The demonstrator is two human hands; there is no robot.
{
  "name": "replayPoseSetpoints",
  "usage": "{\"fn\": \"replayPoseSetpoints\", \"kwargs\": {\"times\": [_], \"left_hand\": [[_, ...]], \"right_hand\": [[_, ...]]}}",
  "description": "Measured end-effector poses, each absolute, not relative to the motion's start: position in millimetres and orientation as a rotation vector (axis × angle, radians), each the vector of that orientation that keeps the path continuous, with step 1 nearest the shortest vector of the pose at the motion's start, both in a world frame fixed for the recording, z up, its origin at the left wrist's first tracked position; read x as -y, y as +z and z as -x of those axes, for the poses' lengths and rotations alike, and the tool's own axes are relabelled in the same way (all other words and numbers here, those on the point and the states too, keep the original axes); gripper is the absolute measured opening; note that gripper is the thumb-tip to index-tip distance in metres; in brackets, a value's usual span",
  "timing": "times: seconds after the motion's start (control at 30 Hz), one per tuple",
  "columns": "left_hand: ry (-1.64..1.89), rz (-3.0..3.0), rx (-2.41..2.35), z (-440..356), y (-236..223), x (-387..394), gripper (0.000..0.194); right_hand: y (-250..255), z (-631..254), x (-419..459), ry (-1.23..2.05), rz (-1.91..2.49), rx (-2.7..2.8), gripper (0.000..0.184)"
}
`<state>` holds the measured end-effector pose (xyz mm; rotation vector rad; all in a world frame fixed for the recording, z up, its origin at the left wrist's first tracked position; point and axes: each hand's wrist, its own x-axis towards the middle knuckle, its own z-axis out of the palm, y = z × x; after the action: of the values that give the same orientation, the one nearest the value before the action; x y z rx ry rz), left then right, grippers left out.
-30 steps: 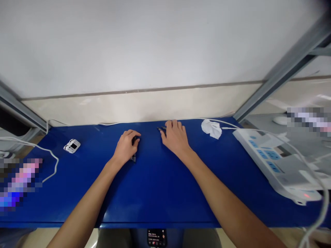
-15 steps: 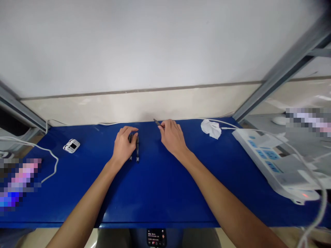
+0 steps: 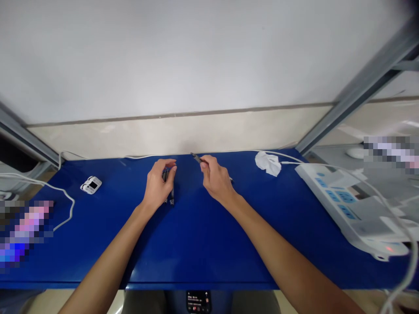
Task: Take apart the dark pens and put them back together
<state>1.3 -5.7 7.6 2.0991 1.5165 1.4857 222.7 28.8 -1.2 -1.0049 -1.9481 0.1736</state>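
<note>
My left hand [image 3: 159, 182] is closed around dark pens [image 3: 172, 194], thumb on the near side and fingers curled over the far side. The pens lie close together on the blue table [image 3: 196, 244], their lower ends showing beside the palm. How many there are I cannot tell, since the hand covers part of them. To the right, my right hand [image 3: 216, 179] pinches another dark pen [image 3: 195, 157] between thumb and fingers. Its one end points up and left toward the wall, and the other end peeks out behind the hand.
A small white device with a dark screen [image 3: 91, 185] lies at left. Crumpled white tissue [image 3: 267, 163] sits right of my right hand, by a white cable. A white power strip [image 3: 340, 205] runs along the right. A phone [image 3: 198, 302] is below the table's front edge.
My left thumb and fingers have come closer together, drawing the pens tighter. My right hand has turned slightly, its pen shifting a little to the left, with its rear end now visible.
</note>
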Motion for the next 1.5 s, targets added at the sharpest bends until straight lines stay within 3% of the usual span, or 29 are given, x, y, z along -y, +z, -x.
{"fn": "replayPoseSetpoints", "kwargs": {"times": [0.17, 0.33, 0.47, 0.83, 1.13, 1.3, 1.5], "left_hand": [[1.418, -2.143, -1.375, -12, 11, 15, 0.048], [1.391, -2.246, -1.276, -11, 7, 16, 0.029], [1.334, -2.304, -1.335, -4, 6, 14, 0.026], [1.187, -2.294, -1.486, 2, 17, 14, 0.046], [1.191, -1.861, -1.466, 1, 12, 13, 0.063], [1.305, -1.831, -1.309, -3, 14, 9, 0.034], [1.323, -1.812, -1.240, -5, 9, 8, 0.029]], "right_hand": [[-1, -219, -24, 0.171, 0.969, 2.153, 0.038], [-1, -218, -22, 0.191, 0.909, 2.261, 0.033], [1, -218, -19, 0.251, 0.872, 2.285, 0.027], [1, -212, -16, 0.064, 0.880, 2.381, 0.035], [-2, -209, -18, 0.091, 0.876, 2.407, 0.032], [-6, -213, -22, 0.083, 0.924, 2.341, 0.034], [-4, -217, -24, 0.108, 0.910, 2.328, 0.039]]}}
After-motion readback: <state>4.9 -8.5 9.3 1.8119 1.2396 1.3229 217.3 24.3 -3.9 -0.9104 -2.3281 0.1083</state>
